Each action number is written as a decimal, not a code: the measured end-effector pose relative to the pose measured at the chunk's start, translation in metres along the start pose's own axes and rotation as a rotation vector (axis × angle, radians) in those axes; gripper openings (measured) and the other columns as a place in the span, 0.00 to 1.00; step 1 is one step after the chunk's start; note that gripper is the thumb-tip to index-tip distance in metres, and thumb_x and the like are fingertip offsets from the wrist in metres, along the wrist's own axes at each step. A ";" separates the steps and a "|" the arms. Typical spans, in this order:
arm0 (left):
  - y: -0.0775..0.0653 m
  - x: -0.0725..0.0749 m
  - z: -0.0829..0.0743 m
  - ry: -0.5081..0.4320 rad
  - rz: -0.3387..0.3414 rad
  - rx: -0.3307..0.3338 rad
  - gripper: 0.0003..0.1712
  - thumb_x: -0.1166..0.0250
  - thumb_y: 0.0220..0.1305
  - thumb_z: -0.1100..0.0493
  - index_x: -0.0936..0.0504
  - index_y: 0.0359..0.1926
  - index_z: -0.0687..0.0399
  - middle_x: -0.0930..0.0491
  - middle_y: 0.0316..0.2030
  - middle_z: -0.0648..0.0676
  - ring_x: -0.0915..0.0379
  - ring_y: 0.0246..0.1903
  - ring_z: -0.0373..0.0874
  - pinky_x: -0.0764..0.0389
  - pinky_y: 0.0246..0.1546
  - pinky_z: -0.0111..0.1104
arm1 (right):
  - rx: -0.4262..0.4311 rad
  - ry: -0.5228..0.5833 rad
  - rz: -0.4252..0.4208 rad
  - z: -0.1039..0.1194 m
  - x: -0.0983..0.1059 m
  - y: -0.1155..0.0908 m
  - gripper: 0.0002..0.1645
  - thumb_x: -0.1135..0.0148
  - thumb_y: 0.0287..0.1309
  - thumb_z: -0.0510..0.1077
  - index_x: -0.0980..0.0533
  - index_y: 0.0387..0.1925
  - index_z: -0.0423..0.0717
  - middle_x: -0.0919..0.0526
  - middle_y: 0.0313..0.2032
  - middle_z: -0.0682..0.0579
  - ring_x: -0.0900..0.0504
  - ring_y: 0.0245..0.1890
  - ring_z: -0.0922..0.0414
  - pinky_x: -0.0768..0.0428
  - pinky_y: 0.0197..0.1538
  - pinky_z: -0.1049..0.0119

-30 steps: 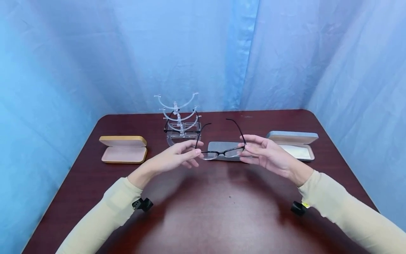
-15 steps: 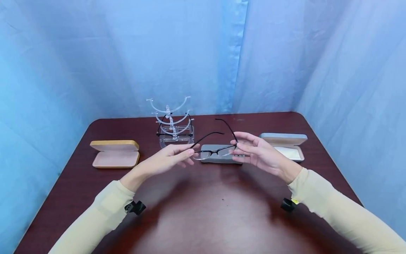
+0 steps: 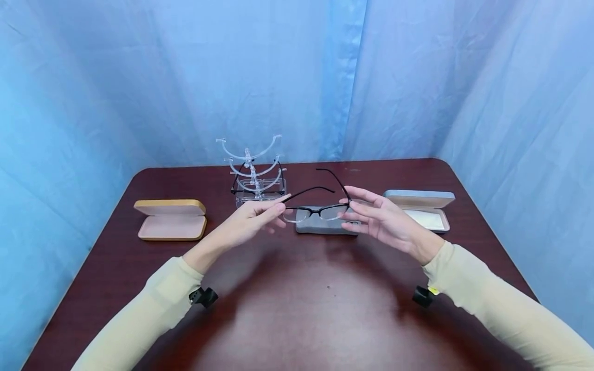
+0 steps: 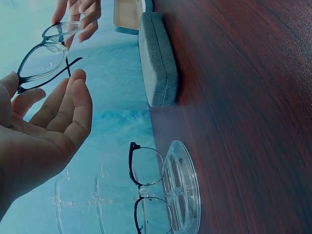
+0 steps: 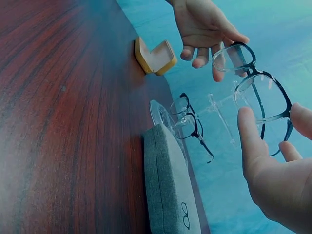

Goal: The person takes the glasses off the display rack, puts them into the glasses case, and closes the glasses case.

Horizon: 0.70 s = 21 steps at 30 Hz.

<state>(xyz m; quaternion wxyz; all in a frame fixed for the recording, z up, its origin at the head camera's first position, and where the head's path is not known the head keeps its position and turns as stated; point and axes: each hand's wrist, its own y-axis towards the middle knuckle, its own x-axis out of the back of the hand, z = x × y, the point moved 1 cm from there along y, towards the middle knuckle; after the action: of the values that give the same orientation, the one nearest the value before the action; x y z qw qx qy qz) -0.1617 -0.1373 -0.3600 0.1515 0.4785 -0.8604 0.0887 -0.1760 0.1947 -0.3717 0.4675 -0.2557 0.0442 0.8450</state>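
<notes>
A pair of black-topped eyeglasses (image 3: 315, 212) with clear lower rims is held up above the table, both temples unfolded and pointing away. My left hand (image 3: 252, 221) pinches the left hinge corner between thumb and index finger, its other fingers loosely spread, as the left wrist view shows. At the right hinge corner my right hand (image 3: 385, 219) pinches the frame the same way, with its lower fingers extended. Behind and below the lenses lies a closed grey eyeglass case (image 3: 325, 224), partly covered by the glasses and the right fingers; a small glasses mark (image 5: 185, 216) shows on its lid.
A clear tiered display stand (image 3: 252, 172) at the back left bears another pair of dark-framed glasses (image 4: 146, 165) on its lowest tier. An opened yellow case (image 3: 171, 226) stands at left. At right, an opened blue-grey case (image 3: 419, 195) contains a white cloth (image 3: 426, 220). Blue curtains surround the table.
Both hands have raised the eyeglasses slightly and levelled them; the left temple has swung inward toward the right one. The head view has shifted a little.
</notes>
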 end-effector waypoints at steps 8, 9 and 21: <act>-0.001 -0.001 0.002 -0.051 -0.003 -0.075 0.24 0.49 0.81 0.52 0.27 0.71 0.54 0.15 0.52 0.56 0.15 0.45 0.50 0.18 0.49 0.55 | -0.033 -0.028 0.020 0.001 -0.001 -0.001 0.36 0.48 0.76 0.37 0.48 0.79 0.45 0.28 0.63 0.46 0.17 0.53 0.51 0.22 0.62 0.51; -0.001 -0.002 0.003 -0.056 -0.005 -0.085 0.24 0.49 0.81 0.52 0.27 0.70 0.55 0.15 0.52 0.57 0.15 0.45 0.50 0.18 0.49 0.55 | -0.036 -0.034 0.022 0.001 0.000 -0.001 0.36 0.48 0.76 0.37 0.47 0.79 0.46 0.29 0.63 0.46 0.17 0.53 0.51 0.22 0.62 0.52; 0.001 -0.004 0.002 -0.100 0.016 -0.075 0.22 0.52 0.82 0.54 0.25 0.66 0.61 0.15 0.47 0.62 0.15 0.42 0.52 0.15 0.46 0.45 | -0.053 -0.080 0.028 0.000 0.002 -0.004 0.37 0.48 0.77 0.41 0.48 0.80 0.46 0.42 0.74 0.49 0.21 0.56 0.49 0.22 0.63 0.52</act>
<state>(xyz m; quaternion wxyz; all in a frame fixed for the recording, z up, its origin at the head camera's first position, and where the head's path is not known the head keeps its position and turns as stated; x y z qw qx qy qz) -0.1607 -0.1339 -0.3631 0.1253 0.4693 -0.8735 0.0336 -0.1737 0.1983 -0.3720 0.4500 -0.2334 0.0066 0.8620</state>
